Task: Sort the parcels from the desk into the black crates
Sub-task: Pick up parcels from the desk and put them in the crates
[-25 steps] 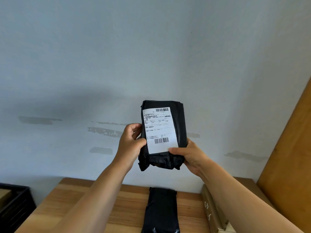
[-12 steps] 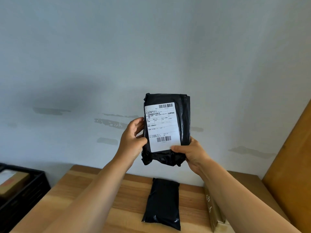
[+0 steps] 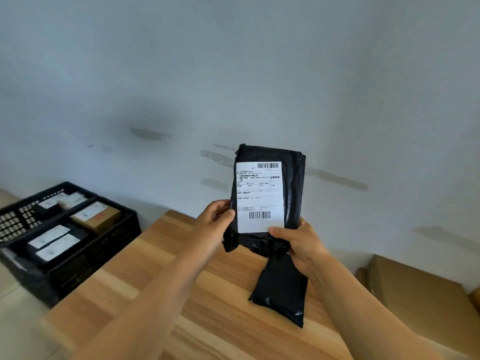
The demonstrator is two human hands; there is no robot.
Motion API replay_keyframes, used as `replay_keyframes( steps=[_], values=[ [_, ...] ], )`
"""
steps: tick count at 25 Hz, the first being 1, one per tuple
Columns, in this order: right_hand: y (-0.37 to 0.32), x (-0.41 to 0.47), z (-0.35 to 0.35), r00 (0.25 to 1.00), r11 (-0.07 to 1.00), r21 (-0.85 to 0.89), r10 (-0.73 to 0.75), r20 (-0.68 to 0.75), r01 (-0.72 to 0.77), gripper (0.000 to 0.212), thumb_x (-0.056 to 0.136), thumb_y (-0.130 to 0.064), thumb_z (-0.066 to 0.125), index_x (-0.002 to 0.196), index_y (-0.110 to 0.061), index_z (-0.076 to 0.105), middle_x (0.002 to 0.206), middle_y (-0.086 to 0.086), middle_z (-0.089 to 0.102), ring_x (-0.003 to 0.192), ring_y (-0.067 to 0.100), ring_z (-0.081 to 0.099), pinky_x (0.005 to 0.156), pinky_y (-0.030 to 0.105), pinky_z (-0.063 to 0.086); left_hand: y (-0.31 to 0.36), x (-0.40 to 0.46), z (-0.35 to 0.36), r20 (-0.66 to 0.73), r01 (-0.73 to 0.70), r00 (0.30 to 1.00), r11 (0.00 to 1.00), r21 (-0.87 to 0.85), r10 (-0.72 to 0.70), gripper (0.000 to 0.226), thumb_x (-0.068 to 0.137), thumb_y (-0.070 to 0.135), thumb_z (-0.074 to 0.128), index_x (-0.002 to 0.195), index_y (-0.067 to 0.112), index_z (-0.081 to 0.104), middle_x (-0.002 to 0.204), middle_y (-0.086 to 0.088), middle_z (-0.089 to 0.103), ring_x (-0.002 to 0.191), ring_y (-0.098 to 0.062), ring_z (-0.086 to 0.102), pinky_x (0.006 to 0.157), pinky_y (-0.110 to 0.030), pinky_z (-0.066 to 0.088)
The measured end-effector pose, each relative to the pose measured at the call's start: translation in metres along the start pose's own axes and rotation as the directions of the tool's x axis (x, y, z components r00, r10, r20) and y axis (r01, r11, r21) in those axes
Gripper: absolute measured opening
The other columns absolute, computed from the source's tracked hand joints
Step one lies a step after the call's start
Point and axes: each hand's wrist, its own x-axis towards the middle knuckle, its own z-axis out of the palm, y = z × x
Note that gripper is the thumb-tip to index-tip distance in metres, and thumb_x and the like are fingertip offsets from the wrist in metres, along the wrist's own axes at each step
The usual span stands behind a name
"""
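Observation:
I hold a black plastic-wrapped parcel (image 3: 291,183) upright in front of the wall, its white shipping label facing me. My left hand (image 3: 214,224) grips its lower left edge, thumb on the front. My right hand (image 3: 298,242) grips the lower right corner, thumb on the label's bottom edge. A second black parcel (image 3: 281,289) lies flat on the wooden desk (image 3: 155,268) below. Two black crates (image 3: 114,235) stand side by side left of the desk, holding labelled black parcels and a brown cardboard box (image 3: 97,216).
Brown cardboard boxes (image 3: 415,289) sit at the desk's right end. A pale wall with grey marks rises behind the desk. Light floor shows at the bottom left beside the crates.
The view has swung left and down, bringing both crates into sight. The parcel stays upright in both hands and now sits right of centre.

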Motion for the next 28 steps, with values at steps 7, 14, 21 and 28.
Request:
replay_keyframes(
  steps=[7,14,21,28],
  values=[
    [0.027,-0.012,0.094,0.994,0.997,-0.076,0.035,0.102,-0.027,0.042,0.072,0.012,0.073,0.107,-0.007,0.062,0.093,0.010,0.075,0.085,0.025,0.072,0.069,0.032,0.058,-0.012,-0.027,-0.097,-0.051,0.016,0.999,1.000,-0.020,-0.017,0.042,0.083,0.015,0.070,0.115,0.037,0.055,0.113,0.012,0.063,0.101,-0.004,0.063,0.078,-0.021,0.051],
    [0.092,-0.034,0.266,0.972,0.985,-0.151,0.113,0.204,-0.083,0.042,0.075,0.012,0.070,0.111,-0.006,0.061,0.098,0.011,0.074,0.090,0.029,0.071,0.079,0.043,0.058,-0.039,-0.061,-0.276,-0.167,0.037,0.985,0.999,-0.013,-0.038,0.045,0.083,0.005,0.069,0.108,0.041,0.057,0.108,0.010,0.064,0.098,-0.005,0.064,0.073,-0.018,0.052],
    [0.182,-0.061,0.464,0.939,0.970,-0.209,0.185,0.290,-0.127,0.035,0.077,0.011,0.068,0.106,-0.008,0.064,0.093,0.006,0.076,0.081,0.022,0.072,0.068,0.035,0.059,-0.072,-0.105,-0.483,-0.324,0.095,0.942,0.995,0.019,-0.083,0.047,0.080,0.005,0.071,0.094,0.048,0.059,0.089,0.025,0.068,0.084,0.010,0.063,0.062,-0.006,0.048],
    [0.234,-0.054,0.577,0.901,0.946,-0.232,0.292,0.320,-0.224,0.028,0.081,0.006,0.068,0.103,-0.011,0.062,0.087,0.003,0.076,0.077,0.017,0.073,0.058,0.023,0.056,-0.104,-0.111,-0.595,-0.427,0.178,0.887,0.983,-0.035,-0.176,0.044,0.082,0.004,0.070,0.097,0.044,0.060,0.098,0.017,0.065,0.086,0.004,0.064,0.064,-0.010,0.048]
  ],
)
